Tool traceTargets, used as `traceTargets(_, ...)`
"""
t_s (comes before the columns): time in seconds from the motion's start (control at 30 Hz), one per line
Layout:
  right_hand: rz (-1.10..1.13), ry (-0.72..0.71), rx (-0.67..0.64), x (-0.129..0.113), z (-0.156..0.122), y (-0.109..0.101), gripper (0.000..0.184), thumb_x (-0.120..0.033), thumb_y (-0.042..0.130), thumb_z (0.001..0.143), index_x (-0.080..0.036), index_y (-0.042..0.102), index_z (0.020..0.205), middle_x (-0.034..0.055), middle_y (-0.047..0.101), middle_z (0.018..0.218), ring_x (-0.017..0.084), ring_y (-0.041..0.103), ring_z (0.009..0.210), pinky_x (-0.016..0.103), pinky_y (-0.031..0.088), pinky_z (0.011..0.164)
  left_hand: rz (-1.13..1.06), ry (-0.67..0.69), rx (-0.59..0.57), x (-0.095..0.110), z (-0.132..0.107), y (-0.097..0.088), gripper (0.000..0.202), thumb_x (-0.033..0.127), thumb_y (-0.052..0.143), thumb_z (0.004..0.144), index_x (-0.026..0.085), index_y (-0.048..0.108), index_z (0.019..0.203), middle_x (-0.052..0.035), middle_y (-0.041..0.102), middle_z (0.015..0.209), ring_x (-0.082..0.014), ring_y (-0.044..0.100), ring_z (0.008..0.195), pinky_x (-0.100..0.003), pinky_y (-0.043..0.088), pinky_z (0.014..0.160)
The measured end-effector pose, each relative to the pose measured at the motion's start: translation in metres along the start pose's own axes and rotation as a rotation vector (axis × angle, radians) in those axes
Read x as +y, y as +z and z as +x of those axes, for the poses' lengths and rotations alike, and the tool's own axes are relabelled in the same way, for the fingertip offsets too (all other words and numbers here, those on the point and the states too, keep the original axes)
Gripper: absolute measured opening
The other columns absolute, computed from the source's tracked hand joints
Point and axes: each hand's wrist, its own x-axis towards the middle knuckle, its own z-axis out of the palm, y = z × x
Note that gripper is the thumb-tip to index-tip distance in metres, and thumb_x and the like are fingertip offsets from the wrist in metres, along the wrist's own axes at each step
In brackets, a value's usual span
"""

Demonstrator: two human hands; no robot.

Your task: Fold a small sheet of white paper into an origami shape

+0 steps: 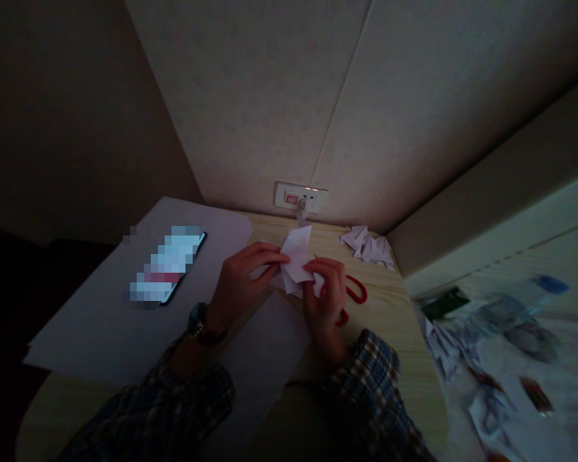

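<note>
Both of my hands pinch a small folded piece of white paper (297,255) above the wooden desk (395,308). My left hand (243,276) grips its left edge with closed fingers; a watch is on that wrist. My right hand (325,292) holds the paper's lower right corner between thumb and fingers. Red-handled scissors (356,292) lie on the desk just right of my right hand, partly hidden by it. The room is dim.
A phone (166,266) with a lit screen rests on large white sheets (101,321) at the left. A pile of folded paper pieces (368,245) sits at the back right. A wall socket (301,197) is behind. More papers and clutter (501,346) lie at the right.
</note>
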Motion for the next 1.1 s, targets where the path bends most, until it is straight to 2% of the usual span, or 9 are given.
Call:
traceTargets(0.2, -0.022, -0.055, 0.057, 0.001, 0.0, 0.0, 0.022, -0.01, 0.053, 0.085, -0.028, 0.056, 0.096, 0.0012, 0.059, 0.09, 0.019, 0.059, 0.082, 0.035, 0.048, 0.076, 0.097, 0.123, -0.002, 0.001, -0.003, 0.003, 0.018, 0.01, 0.059, 0.085, 0.02, 0.073, 0.091, -0.003, 0.072, 0.093, -0.0148, 0.068, 0.086, -0.026, 0.056, 0.08)
traceTargets(0.43, -0.064, -0.053, 0.107, 0.0, 0.001, -0.001, 0.034, -0.001, 0.048, 0.076, -0.025, 0.052, 0.1, 0.0012, 0.057, 0.092, 0.018, 0.057, 0.087, 0.034, 0.049, 0.078, 0.158, 0.218, 0.058, 0.002, -0.003, 0.006, 0.019, 0.004, 0.06, 0.084, 0.017, 0.068, 0.095, -0.0031, 0.07, 0.09, -0.0133, 0.068, 0.085, -0.023, 0.056, 0.077)
traceTargets(0.77, -0.103, -0.059, 0.104, 0.0, 0.0, 0.001, 0.022, -0.008, 0.053, 0.083, -0.026, 0.052, 0.096, 0.0011, 0.058, 0.09, 0.018, 0.058, 0.083, 0.035, 0.049, 0.074, 0.164, 0.317, 0.011, -0.003, -0.009, 0.012, 0.018, 0.005, 0.058, 0.088, 0.017, 0.068, 0.097, -0.0039, 0.07, 0.096, -0.0126, 0.068, 0.092, -0.021, 0.055, 0.084)
traceTargets(0.93, -0.085, -0.036, 0.106, -0.001, 0.001, 0.0, 0.02, -0.009, 0.055, 0.084, -0.026, 0.053, 0.095, 0.0011, 0.058, 0.09, 0.018, 0.058, 0.084, 0.035, 0.049, 0.075, 0.177, 0.302, 0.002, -0.002, -0.009, 0.013, 0.015, 0.009, 0.055, 0.09, 0.018, 0.064, 0.097, -0.003, 0.069, 0.094, -0.0134, 0.068, 0.089, -0.023, 0.055, 0.081)
traceTargets(1.1, -0.109, -0.025, 0.105, -0.001, 0.0, 0.0, 0.017, -0.012, 0.055, 0.086, -0.025, 0.054, 0.095, 0.0017, 0.057, 0.091, 0.019, 0.057, 0.086, 0.035, 0.049, 0.077, 0.266, 0.37, -0.058, -0.005, -0.012, 0.018, 0.019, 0.008, 0.048, 0.091, 0.019, 0.057, 0.103, -0.0035, 0.068, 0.094, -0.0151, 0.069, 0.083, -0.024, 0.056, 0.072)
